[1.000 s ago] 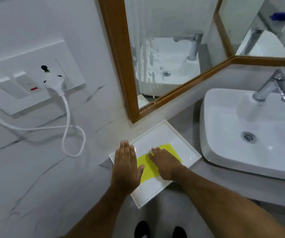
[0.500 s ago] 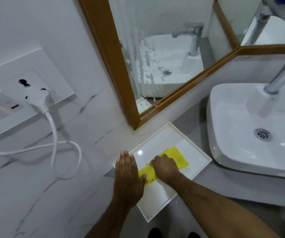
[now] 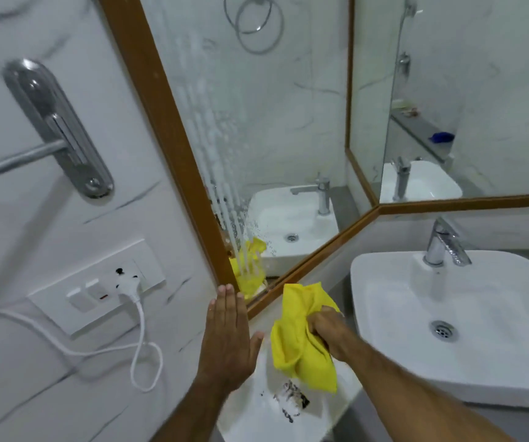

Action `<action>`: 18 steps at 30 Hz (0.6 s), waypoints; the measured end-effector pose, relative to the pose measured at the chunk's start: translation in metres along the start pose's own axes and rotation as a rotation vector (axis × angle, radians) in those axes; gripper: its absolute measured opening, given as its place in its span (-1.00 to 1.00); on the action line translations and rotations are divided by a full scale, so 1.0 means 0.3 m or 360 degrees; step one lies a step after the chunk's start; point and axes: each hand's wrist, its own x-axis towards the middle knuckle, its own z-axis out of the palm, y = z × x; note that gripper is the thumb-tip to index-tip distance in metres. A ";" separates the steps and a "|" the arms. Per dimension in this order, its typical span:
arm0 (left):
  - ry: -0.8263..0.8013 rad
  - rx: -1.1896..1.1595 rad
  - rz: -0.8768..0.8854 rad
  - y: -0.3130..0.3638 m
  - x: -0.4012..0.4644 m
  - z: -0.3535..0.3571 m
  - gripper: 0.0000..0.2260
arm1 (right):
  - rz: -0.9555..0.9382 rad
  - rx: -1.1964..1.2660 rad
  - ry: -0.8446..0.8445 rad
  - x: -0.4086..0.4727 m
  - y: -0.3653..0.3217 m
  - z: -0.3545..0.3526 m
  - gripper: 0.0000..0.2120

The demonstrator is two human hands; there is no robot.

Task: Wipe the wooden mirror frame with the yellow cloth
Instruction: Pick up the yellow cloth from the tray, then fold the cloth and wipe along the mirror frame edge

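Gripping item one, the right hand (image 3: 325, 330) is closed in a fist round the bunched middle of the yellow cloth (image 3: 298, 342), lifted clear above the white tray (image 3: 256, 413) on the worktop. Left hand (image 3: 228, 336): flat, fingers together and extended, holding nothing, poised near the frame's lower corner. Cloth: bright yellow, crumpled, loose ends hanging below the fist; judged light, soft and limp, best held bunched as now, with a pad of fabric left free for pressing. Wooden mirror frame (image 3: 161, 122): brown, narrow, flat-faced, running up the left edge and along the bottom (image 3: 320, 256) of a streaked mirror; judged rigid and fixed, not yet touched by the cloth. Adjacent: white basin (image 3: 480, 314) with chrome tap (image 3: 441, 247), wall socket with white plug (image 3: 126, 282).
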 end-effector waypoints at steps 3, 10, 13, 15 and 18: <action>0.0106 -0.0008 -0.0023 0.026 0.076 -0.093 -0.31 | -0.0001 0.0010 -0.0101 -0.030 -0.143 -0.034 -0.74; 0.0188 -0.0125 -0.0160 0.161 0.100 -0.137 -0.33 | -0.0561 -0.0773 -0.0190 -0.083 -0.345 -0.074 -0.67; 0.0228 -0.0219 -0.0241 0.189 0.079 -0.120 -0.35 | -0.0853 -0.1650 -0.0133 -0.106 -0.415 -0.054 -0.69; 0.0250 -0.0332 -0.0391 0.208 0.059 -0.099 -0.36 | -0.0943 -0.1902 -0.0079 -0.116 -0.449 -0.038 -0.79; 0.0096 -0.0820 -0.0932 0.238 0.040 -0.078 -0.43 | -0.1073 -0.1787 -0.0095 -0.132 -0.513 -0.020 -0.81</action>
